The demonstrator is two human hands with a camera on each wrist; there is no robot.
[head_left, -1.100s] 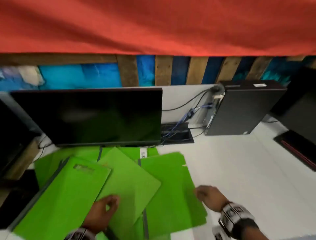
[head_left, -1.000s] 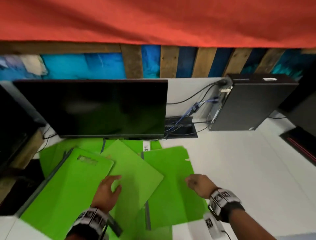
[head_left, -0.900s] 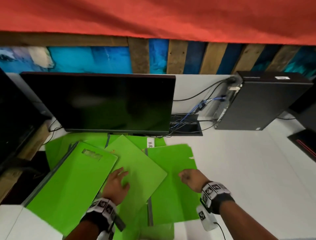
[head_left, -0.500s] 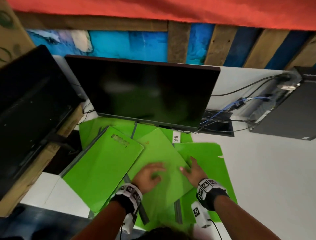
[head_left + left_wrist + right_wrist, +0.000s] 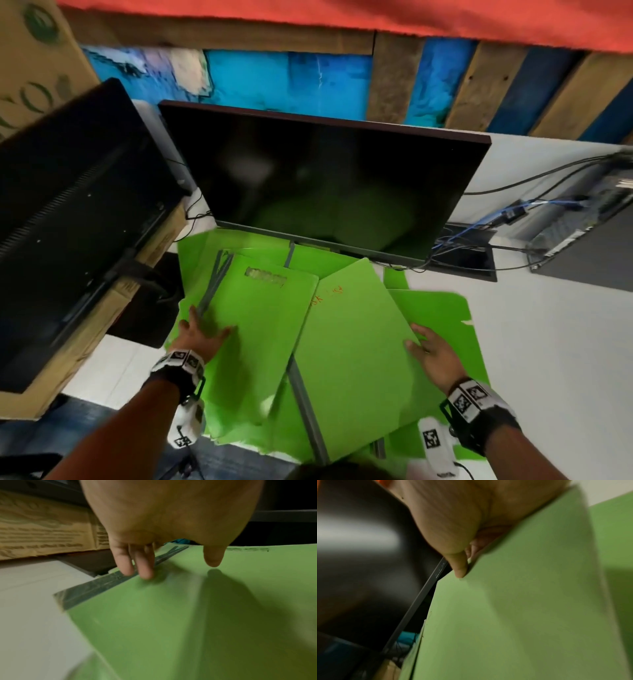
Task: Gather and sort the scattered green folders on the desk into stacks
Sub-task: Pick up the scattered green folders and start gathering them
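Several green folders lie overlapping on the white desk [image 5: 555, 349] in front of the monitor. My left hand [image 5: 202, 334] presses flat, fingers [image 5: 137, 568] straight, on the left folder [image 5: 260, 329] beside its grey spine [image 5: 96, 586]. My right hand [image 5: 428, 346] holds the right edge of the middle folder [image 5: 349, 346], which bears red writing. Its thumb [image 5: 458, 568] lies on top of that folder [image 5: 505, 615] and the fingers are hidden behind the edge. Another folder [image 5: 445, 308] lies under it to the right. More folders reach under the monitor.
A black monitor [image 5: 325, 185] stands just behind the folders. A second dark screen [image 5: 68, 205] rests on a cardboard box [image 5: 85, 335] at the left. A black computer case [image 5: 589, 253] and cables [image 5: 479, 236] sit at the back right. Some folders overhang the desk's front edge.
My hands have moved apart: the left went to the left folder's spine, the right to the middle folder's right edge. The middle folder has turned and slid towards me.
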